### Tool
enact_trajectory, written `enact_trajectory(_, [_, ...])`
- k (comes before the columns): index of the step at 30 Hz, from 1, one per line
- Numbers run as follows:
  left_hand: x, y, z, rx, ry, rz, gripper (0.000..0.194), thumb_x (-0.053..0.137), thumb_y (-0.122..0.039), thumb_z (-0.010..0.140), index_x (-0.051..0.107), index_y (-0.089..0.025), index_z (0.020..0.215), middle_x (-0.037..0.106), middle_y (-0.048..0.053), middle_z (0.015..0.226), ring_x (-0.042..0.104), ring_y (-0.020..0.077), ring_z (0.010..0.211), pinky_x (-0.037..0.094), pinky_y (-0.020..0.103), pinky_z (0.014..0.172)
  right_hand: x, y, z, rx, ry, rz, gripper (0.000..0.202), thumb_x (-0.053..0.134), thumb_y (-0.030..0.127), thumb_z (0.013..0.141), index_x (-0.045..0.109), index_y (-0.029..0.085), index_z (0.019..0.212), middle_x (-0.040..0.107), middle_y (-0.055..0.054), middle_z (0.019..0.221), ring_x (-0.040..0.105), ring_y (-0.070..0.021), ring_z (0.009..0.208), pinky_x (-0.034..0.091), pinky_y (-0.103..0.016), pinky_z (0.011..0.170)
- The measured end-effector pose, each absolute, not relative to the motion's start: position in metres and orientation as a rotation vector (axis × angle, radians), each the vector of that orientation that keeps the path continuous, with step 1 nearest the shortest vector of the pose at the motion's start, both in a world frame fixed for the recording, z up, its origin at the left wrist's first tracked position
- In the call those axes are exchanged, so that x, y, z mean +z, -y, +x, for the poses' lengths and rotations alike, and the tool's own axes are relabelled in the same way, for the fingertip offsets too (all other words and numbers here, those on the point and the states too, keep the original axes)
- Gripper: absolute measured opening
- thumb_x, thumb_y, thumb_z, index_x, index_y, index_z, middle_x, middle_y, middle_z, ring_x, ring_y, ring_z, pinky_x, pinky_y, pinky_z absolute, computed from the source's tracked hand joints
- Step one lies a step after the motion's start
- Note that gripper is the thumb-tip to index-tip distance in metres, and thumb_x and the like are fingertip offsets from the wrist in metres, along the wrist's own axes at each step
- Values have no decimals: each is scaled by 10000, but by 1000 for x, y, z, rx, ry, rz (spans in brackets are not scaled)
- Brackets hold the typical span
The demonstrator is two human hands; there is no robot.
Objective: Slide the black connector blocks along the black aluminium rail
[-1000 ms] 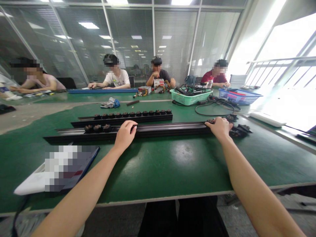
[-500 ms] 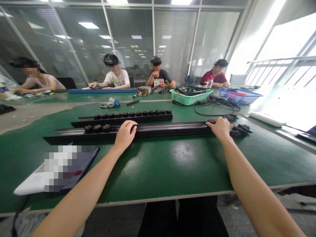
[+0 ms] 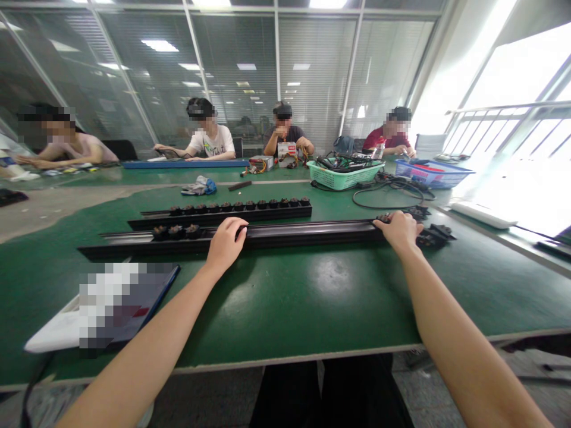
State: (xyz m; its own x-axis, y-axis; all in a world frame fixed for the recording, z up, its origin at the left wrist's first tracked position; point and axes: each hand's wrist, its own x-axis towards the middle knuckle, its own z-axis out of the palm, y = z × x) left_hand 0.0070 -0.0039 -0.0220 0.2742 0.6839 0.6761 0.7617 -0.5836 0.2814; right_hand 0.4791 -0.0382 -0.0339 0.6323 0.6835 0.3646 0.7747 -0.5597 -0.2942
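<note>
A long black channel rail (image 3: 312, 233) lies across the table in front of me. Three small round black pieces (image 3: 175, 232) sit in its left part. My left hand (image 3: 226, 242) is curled over the rail near its middle, thumb and fingers gripping its edges. At the rail's right end, my right hand (image 3: 400, 230) is closed around a small black piece (image 3: 382, 218), mostly hidden by the fingers. More dark pieces (image 3: 435, 236) lie just right of that hand. Behind stands a shorter black rail (image 3: 223, 217) with a row of several similar round pieces.
A tablet-like device (image 3: 151, 303) and a white object (image 3: 57, 330) lie at front left. Farther back are gloves (image 3: 199, 186), a green basket (image 3: 345, 175) of cables, a blue basket (image 3: 435, 173) and loose black cables (image 3: 388, 193). Several people work across the table.
My hands and the rail have barely moved. Across the table, co-workers' hands have shifted slightly.
</note>
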Motion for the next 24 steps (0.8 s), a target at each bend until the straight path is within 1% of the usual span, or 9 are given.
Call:
enact_trajectory(7, [-23,3,7,-1219,1378,-2427,223,460,-266,974,664,-213,1044,674,98,1173,631,267,1158,496,448,1071,-32,41,479,-267,1120,-2445,459,661,514,879,690,116,1108,655,-232,1197,594,-357,1099,373,-465,935])
enact_trajectory(12, [-23,3,7,-1224,1376,-2429,231,456,-267,976,665,-202,1049,676,106,1176,632,272,1160,496,454,1069,-31,42,477,-295,1133,-2452,462,647,503,894,687,96,1109,647,-240,1195,586,-359,1099,363,-470,947])
enact_trajectory(16, [-23,3,7,-1225,1376,-2427,230,454,-269,975,665,-204,1042,675,105,1169,633,271,1155,499,454,1063,-30,43,477,-306,1139,-2415,452,616,511,911,690,102,1089,645,-242,1184,578,-367,1108,361,-479,959])
enact_trajectory(24, [-24,2,7,-1229,1366,-2426,225,459,-267,978,665,-208,1050,675,97,1168,633,267,1153,500,447,1062,-32,41,479,-335,1149,-2377,355,610,422,903,706,116,1057,648,-215,1150,563,-345,1082,348,-471,948])
